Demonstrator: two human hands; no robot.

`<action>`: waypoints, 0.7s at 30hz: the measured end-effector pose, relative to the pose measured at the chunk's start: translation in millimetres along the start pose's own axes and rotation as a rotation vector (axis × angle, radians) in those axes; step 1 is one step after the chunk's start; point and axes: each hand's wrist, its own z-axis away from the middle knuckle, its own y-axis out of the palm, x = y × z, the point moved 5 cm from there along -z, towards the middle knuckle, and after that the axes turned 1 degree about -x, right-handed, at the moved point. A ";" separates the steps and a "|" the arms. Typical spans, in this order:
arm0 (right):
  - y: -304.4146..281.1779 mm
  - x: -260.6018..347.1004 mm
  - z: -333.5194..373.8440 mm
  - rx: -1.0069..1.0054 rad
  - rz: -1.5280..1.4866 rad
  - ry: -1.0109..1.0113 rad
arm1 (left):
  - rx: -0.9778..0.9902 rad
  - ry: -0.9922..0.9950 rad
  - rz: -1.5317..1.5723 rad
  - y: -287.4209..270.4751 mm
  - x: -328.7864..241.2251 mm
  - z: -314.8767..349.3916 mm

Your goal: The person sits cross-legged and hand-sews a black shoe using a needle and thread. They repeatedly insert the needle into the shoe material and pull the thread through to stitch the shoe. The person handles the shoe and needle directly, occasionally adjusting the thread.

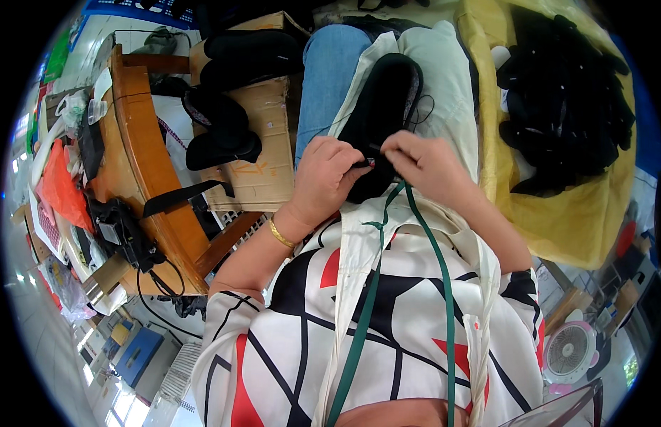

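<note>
A black cloth shoe (384, 92) lies lengthwise on my lap, with a patterned lining showing along its inner edge. My left hand (327, 173) is closed, its fingers and thumb pinching the shoe's near end. Just across from it, my right hand (424, 162) is closed in a pinch, close to the left fingertips. A small dark piece shows between the two hands, too small to name. A loose dark thread (424, 108) loops over the pale cloth beside the shoe, above my right hand. Green straps (435, 250) hang down my front past the wrists.
Several black shoes (227, 132) lie on a cardboard box (270, 117) at the left, beside a wooden chair (140, 146). On the right, a yellow cloth (558, 228) bears a pile of black shoe pieces (568, 107). A white fan (568, 351) stands at the lower right.
</note>
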 end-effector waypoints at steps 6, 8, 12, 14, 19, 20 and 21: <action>8.6 12.0 11.3 0.071 0.125 -0.004 | -0.158 0.018 0.057 7.0 6.3 13.7; 8.6 12.4 11.3 0.061 0.136 -0.048 | -0.181 0.020 0.069 7.8 7.8 14.9; 7.2 13.6 12.3 0.061 0.161 -0.108 | -0.189 0.020 0.069 8.1 8.5 15.0; 5.4 14.9 12.0 0.072 0.177 -0.116 | -0.195 0.022 0.064 8.5 8.7 15.4; 5.0 14.8 11.1 0.083 0.200 -0.125 | -0.206 0.034 0.048 8.3 6.9 14.7; 4.3 15.9 10.2 0.087 0.203 -0.124 | -0.211 0.044 0.040 8.2 7.0 15.0; 4.3 16.7 9.7 0.092 0.205 -0.123 | -0.216 0.055 0.033 8.5 7.5 15.6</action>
